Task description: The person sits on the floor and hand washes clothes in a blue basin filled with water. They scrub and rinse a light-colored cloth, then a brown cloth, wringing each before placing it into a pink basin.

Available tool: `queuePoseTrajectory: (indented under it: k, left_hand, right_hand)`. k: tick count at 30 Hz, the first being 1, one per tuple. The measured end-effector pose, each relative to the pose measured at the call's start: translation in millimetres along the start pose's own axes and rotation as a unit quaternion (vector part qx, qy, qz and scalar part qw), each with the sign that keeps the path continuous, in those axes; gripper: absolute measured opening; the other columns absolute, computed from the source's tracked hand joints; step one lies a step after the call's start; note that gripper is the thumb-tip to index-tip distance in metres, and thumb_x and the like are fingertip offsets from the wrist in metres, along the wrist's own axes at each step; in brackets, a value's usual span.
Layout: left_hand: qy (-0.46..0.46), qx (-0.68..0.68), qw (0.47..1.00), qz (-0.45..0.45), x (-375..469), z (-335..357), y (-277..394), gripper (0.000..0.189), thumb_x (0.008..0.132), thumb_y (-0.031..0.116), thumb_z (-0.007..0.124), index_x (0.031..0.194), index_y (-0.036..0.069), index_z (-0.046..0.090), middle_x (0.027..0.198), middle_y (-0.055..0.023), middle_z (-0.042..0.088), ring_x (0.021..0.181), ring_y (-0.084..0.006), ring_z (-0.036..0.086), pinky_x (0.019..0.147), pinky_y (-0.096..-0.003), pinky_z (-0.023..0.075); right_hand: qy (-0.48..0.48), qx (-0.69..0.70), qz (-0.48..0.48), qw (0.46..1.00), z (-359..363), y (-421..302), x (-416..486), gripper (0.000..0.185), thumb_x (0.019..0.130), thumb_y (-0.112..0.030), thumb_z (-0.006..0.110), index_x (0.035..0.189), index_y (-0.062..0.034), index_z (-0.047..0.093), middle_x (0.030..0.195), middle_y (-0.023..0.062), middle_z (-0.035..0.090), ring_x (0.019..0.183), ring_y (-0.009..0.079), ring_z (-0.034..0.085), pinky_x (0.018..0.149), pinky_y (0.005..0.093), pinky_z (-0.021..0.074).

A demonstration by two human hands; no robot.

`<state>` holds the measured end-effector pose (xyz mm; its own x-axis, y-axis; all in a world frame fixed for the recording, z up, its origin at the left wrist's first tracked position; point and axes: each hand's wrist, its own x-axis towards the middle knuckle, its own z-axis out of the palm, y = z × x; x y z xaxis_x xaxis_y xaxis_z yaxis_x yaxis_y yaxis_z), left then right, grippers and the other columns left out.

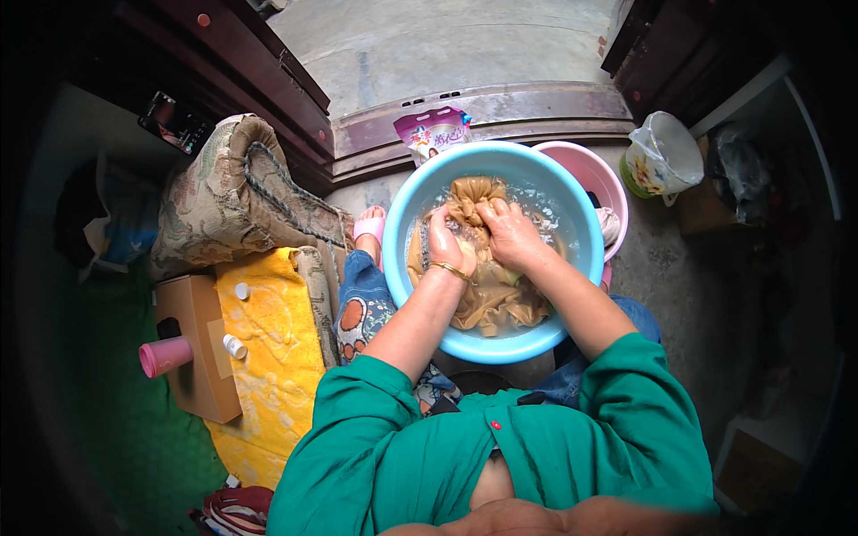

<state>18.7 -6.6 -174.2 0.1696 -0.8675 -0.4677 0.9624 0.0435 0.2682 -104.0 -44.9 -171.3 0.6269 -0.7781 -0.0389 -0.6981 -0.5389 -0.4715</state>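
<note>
A tan, thin wet garment or cloth (pixel 493 321) lies crumpled in cloudy, sudsy water inside a light blue plastic basin (pixel 583 261). My left hand (pixel 450 244), with a gold bangle at the wrist, grips the bunched cloth from the left side; its fingers are partly hidden under folds. From the right, my right hand (pixel 511 233) has its fingers curled over the same bunch. The two hands are close together near the basin's middle. Above them a gathered knot of the cloth sticks out of the water.
Behind the basin stands a purple detergent bag (pixel 432 134) against a door threshold (pixel 536 110). A pink basin (pixel 613 194) holding cloth and a lined bucket (pixel 660 161) are at right. Left are a rolled patterned cushion (pixel 214 194), yellow towel (pixel 268 321), cardboard box (pixel 194 321) and pink cup (pixel 164 356).
</note>
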Motion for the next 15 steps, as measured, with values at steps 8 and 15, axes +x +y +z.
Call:
queuePoseTrajectory:
  k: [8, 15]
  left_hand:
    - [0.019, 0.075, 0.997, 0.008, 4, -9, -5, 0.024, 0.089, 0.022, 0.048, 0.106, 0.007, 0.056, 0.105, -0.0106, 0.062, 0.1, -0.0273, 0.058, 0.092, -0.042, 0.0455]
    - [-0.005, 0.078, 0.989, -0.124, 3, 1, 18, 0.018, 0.087, 0.029, 0.051, 0.091, 0.012, 0.054, 0.09, -0.0089, 0.061, 0.08, -0.0244, 0.061, 0.078, -0.0404, 0.0503]
  right_hand:
    - [0.017, 0.037, 0.014, 0.999, 3, 0, 10, 0.024, 0.075, -0.012, 0.053, 0.097, -0.0024, 0.057, 0.101, 0.0212, 0.057, 0.091, 0.0418, 0.055, 0.083, 0.0474, 0.0455]
    - [0.084, 0.222, -0.137, 0.962, -41, -57, -15, 0.02, 0.071, -0.018, 0.059, 0.064, -0.0042, 0.046, 0.062, 0.0153, 0.048, 0.064, 0.0342, 0.05, 0.059, 0.0425, 0.0385]
